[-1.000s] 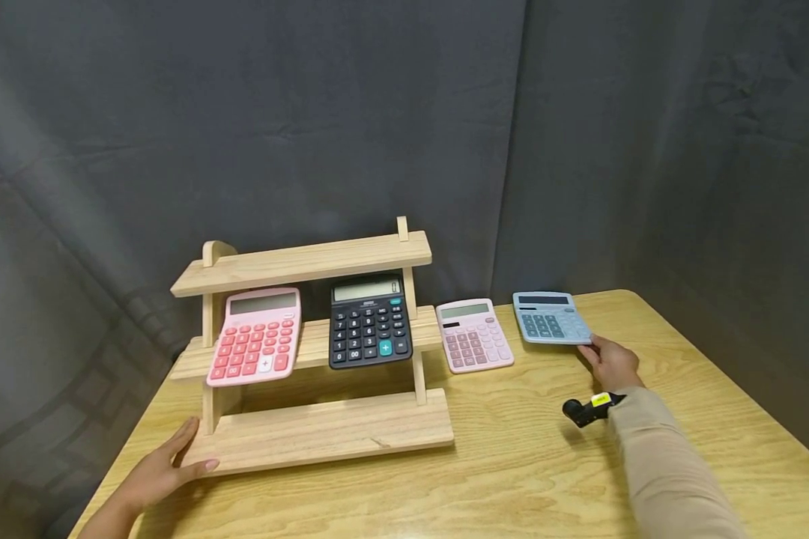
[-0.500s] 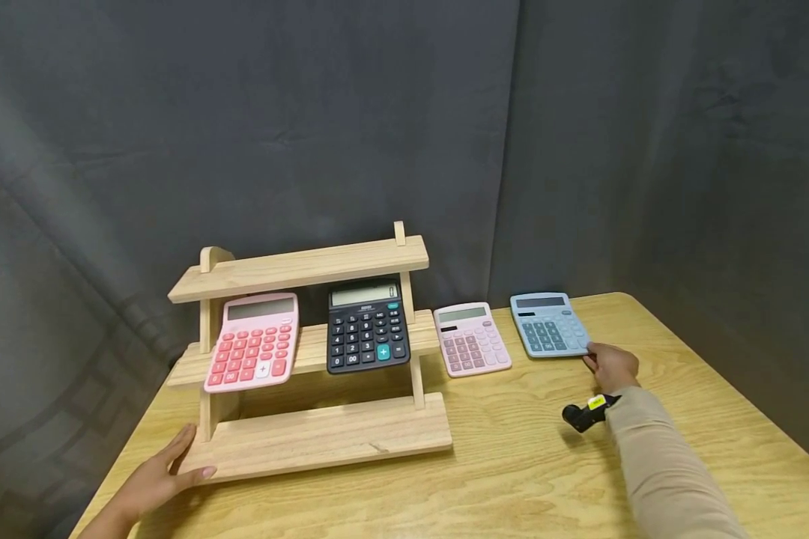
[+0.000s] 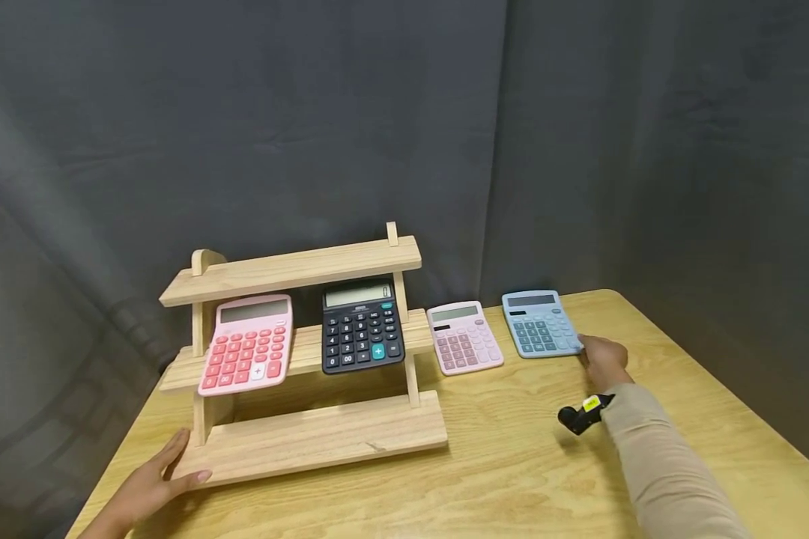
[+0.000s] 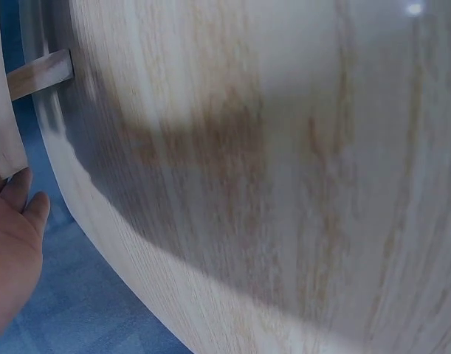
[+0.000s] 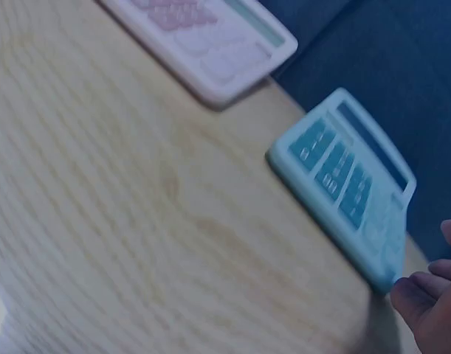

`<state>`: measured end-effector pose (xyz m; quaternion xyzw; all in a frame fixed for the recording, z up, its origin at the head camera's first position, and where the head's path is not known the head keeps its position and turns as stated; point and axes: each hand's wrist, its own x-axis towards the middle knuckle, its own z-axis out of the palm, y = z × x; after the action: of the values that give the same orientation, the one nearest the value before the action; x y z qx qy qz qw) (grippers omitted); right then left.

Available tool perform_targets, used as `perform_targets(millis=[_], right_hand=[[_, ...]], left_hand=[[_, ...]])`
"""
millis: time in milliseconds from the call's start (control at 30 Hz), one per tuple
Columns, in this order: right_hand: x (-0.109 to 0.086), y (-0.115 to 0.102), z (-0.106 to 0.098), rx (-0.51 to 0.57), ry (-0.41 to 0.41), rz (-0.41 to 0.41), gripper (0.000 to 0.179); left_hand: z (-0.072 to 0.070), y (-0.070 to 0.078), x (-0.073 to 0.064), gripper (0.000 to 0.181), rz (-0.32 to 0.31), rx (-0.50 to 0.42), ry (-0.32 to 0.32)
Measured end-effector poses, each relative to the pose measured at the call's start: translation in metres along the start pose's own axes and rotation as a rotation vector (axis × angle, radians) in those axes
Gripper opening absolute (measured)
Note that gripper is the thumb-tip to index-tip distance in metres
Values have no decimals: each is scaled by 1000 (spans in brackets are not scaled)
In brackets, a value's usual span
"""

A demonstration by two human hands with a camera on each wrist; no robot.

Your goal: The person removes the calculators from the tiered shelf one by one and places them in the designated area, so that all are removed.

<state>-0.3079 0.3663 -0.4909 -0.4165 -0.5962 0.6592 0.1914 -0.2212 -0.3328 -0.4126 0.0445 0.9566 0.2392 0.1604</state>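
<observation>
Touches, with loosely bent fingers [image 5: 415, 301] of the nearer right hand [image 3: 605, 359] (no grip visible), the blue calculator [image 3: 541, 326] on the table [image 3: 512, 449] to their left, long axis toward the curtain [image 3: 580, 150], and holds the rack [image 3: 317, 436] with the left hand [image 3: 145, 486].

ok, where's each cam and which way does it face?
Head: on head, facing forward and down at wooden shelf, table; left hand, right hand, sleeve show.
Left wrist: on that wrist, facing the table; left hand at lower left.
Right wrist: on that wrist, facing the table; right hand at lower right.
Head and right wrist share the blue calculator.
</observation>
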Motion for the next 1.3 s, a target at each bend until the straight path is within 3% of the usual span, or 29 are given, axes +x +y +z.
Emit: perform_targets(millis=[167,300,400,467,600,700,767,1067,1300], right_hand=[[6,-4,12,157,-116,-5,42],[4,-9,15,305,-251,10,47],[-7,-14,13,389,-366,24,40],[-28,-21,9,412,-435,44,31],[-102,-54,2,441,-560,120,7],[-151,-77,1,502,-661,171,13],[-171,-85,5,520,-700,160,19],[-211,-87,33,551,-846,149,20],[-237,-85,58,528,-907,142,13]], left_hand=[[1,-3,-5,93,-19,-1,1],[4,0,-1,92,23,4,31],[6,5,4,90,62,-6,52],[7,9,8,89,84,-12,54],[11,15,11,89,116,-18,64],[12,17,11,89,123,-12,74],[12,18,10,90,120,-17,76],[7,18,2,89,118,-16,96],[2,8,-9,88,114,-7,109]])
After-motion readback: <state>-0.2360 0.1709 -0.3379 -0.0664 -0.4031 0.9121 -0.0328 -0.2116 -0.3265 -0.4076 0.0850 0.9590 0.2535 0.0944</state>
